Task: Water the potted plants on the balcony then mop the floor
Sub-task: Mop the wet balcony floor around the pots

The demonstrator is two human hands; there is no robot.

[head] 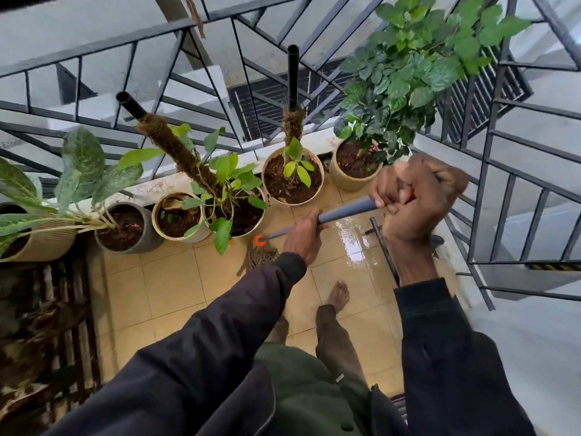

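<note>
I saw both hands on mop handle (345,212). Right hand (418,196) was clenched round upper end, close to camera. Left hand (303,234) gripped shaft lower down. Handle sloped down-left to orange collar (259,240). Mop head (257,254) lay on tiled floor (176,278), just in front of potted plants (292,177) lined along railing (94,48). I noted wet sheen (355,237) on tiles right of left hand. Bare foot (339,295) stood on floor below hands. Striped mat (47,309) lay at left.
</note>
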